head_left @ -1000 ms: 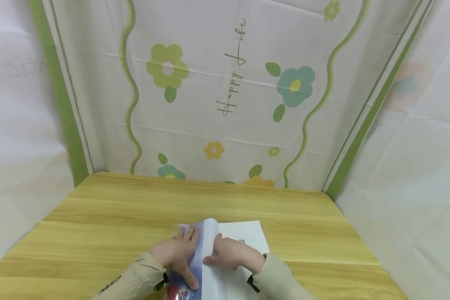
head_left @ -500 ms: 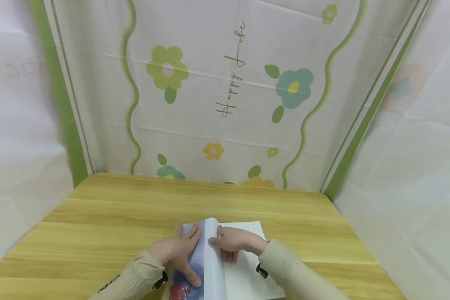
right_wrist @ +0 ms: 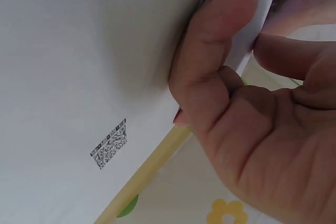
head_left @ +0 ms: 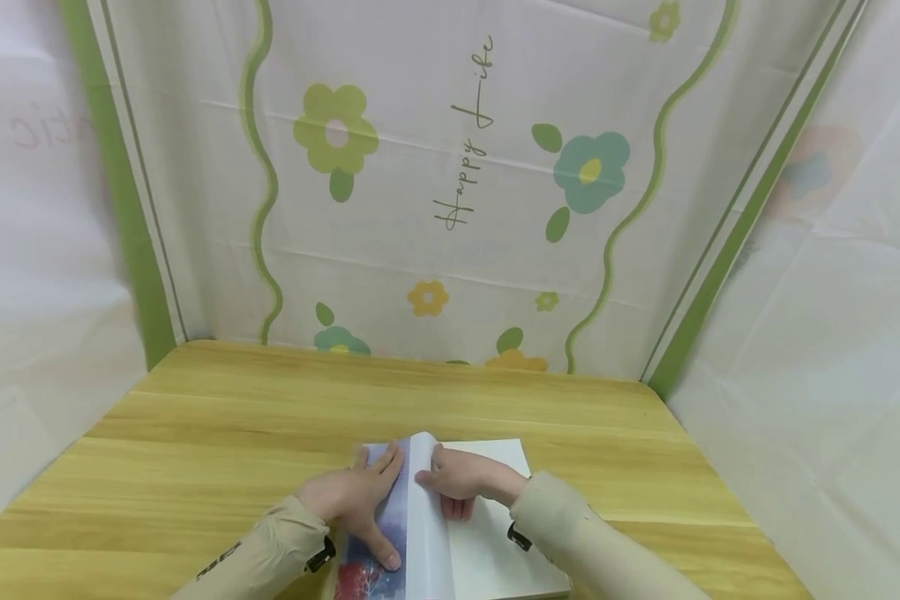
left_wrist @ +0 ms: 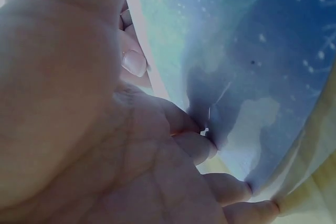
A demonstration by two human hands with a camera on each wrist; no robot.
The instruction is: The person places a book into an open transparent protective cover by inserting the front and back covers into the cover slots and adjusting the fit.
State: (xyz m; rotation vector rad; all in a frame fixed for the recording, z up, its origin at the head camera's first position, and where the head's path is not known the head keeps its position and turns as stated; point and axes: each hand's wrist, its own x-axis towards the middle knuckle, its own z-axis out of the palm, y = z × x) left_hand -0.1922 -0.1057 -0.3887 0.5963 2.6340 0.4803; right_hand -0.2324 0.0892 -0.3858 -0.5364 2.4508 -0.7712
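A printed blue-purple sheet (head_left: 396,527) with a red tree on it lies near the table's front edge. Its right part curls over as a glossy white strip (head_left: 424,550). Beneath and to the right is a white page (head_left: 495,554). My left hand (head_left: 362,507) presses on the printed side, fingers spread; in the left wrist view its fingertips (left_wrist: 244,188) touch the sheet. My right hand (head_left: 461,479) pinches the far part of the curl, thumb on the white strip. In the right wrist view, its bent index finger (right_wrist: 202,59) rests against the white page.
A wood-grain table (head_left: 270,408) extends behind and to both sides of the sheet. White flowered curtains (head_left: 450,258) enclose the back and sides. The right wrist view shows a small black-and-white code patch (right_wrist: 110,144) on the white page.
My right hand has slid away from me along the curl, and its lower fingers now show beneath it. More of the white page is uncovered. My left hand stays in nearly the same place.
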